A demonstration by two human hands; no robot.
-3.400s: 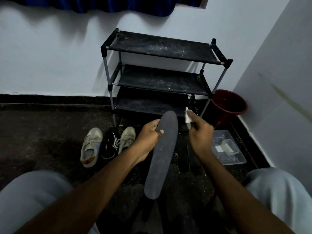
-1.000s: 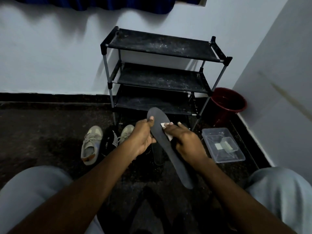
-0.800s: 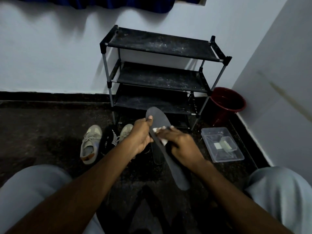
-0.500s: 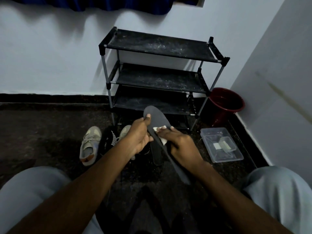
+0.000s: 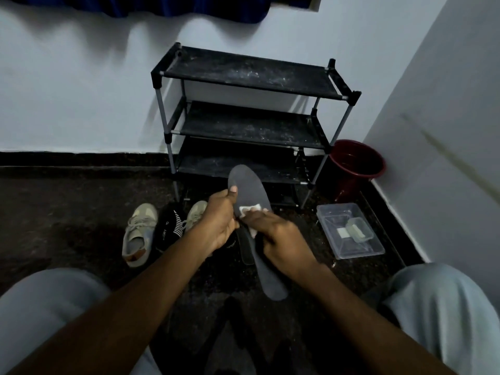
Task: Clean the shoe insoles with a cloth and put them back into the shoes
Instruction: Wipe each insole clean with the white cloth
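Observation:
I hold a dark grey insole (image 5: 250,188) up in front of me, toe end away from me and heel end near my knees. My left hand (image 5: 216,220) grips its left edge, thumb on the top face. My right hand (image 5: 276,234) presses a small white cloth (image 5: 250,211) against the middle of the insole, fingers curled round the cloth. A second dark insole (image 5: 244,250) lies on the floor just under my hands. Two beige sneakers (image 5: 138,234) stand on the floor to the left, with a black sock (image 5: 169,230) between them; the right sneaker is partly hidden by my left hand.
A black three-shelf shoe rack (image 5: 251,117) stands against the white wall ahead. A dark red bucket (image 5: 355,166) sits in the corner to its right. A clear plastic box (image 5: 349,234) with a small container lies on the dark floor at right. My knees frame the bottom corners.
The insole went from upright to tilted with its heel to the right. My right hand brought the cloth onto it and keeps rubbing near the middle; it has shifted only slightly in the last second.

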